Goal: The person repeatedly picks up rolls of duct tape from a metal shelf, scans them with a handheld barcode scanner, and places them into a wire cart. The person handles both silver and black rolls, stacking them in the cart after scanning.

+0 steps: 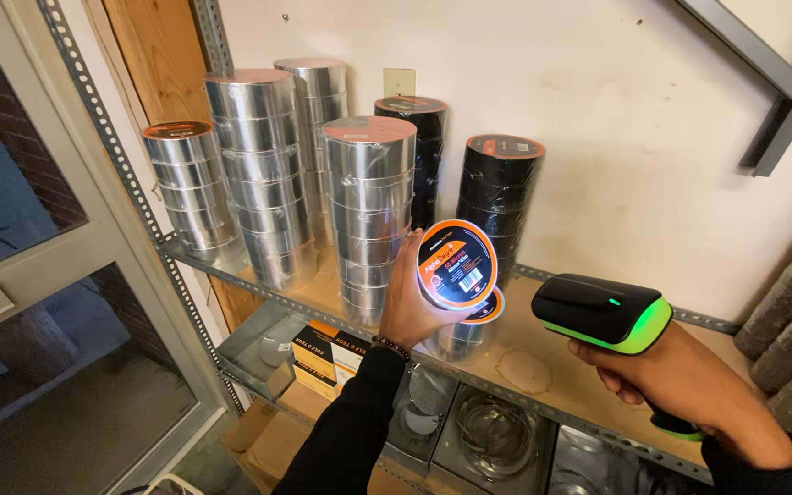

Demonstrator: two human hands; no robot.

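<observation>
The left arm, in a dark sleeve with a beaded band at the wrist, reaches up and forward. The left hand [412, 298] is raised, its back toward the camera, fingers curled closed around something. The right hand [680, 385] comes in from the lower right, fist clenched, knuckles up, wrist roughly level.

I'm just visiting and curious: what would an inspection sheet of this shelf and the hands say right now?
Surface: wooden shelf board on a slotted metal rack, with a round stain.
Job's things: roll of foil tape tilted up, label end facing the handheld scanner.
Clutter: stacks of silver tape rolls and black tape rolls; boxes on the lower shelf.
Grippers: left hand holds the roll; right hand grips the scanner.
Cables: nothing seen.
Surroundings: white wall, glass door at left.
</observation>
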